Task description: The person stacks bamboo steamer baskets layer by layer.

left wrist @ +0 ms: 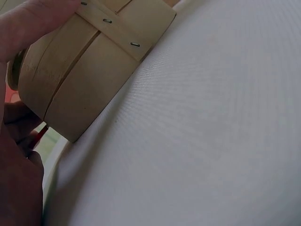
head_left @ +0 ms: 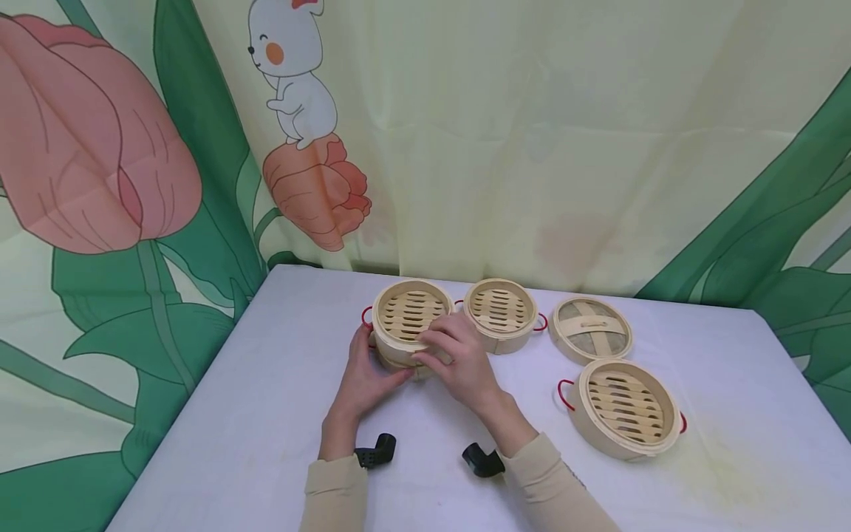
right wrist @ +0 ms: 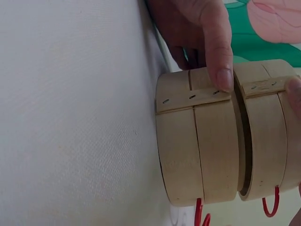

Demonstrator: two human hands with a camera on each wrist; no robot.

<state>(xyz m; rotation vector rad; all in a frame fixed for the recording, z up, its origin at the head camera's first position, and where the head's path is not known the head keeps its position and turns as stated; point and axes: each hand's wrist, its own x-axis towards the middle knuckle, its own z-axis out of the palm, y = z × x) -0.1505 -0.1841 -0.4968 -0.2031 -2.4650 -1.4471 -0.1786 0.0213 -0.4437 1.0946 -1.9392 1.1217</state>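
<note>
A round bamboo steamer basket (head_left: 408,314) with a slatted floor and red cord handles sits over a second steamer basket (right wrist: 216,146) at the table's back left. In the right wrist view a narrow gap shows between the two. My left hand (head_left: 364,380) grips the lower basket; its thumb (right wrist: 219,56) lies on the stapled seam, its fingers round the far side. At the upper basket's right edge, my right hand (head_left: 462,362) pinches the rim, with a fingertip (right wrist: 294,88) on the wall. The left wrist view shows the lower basket (left wrist: 89,75) standing on the white cloth.
To the right stands another slatted steamer basket (head_left: 499,310) with red handles. Beyond it are a woven bamboo lid (head_left: 592,325) and a larger-looking steamer basket (head_left: 625,410) nearer the front. A printed curtain (head_left: 505,148) hangs behind the white-covered table (head_left: 253,443).
</note>
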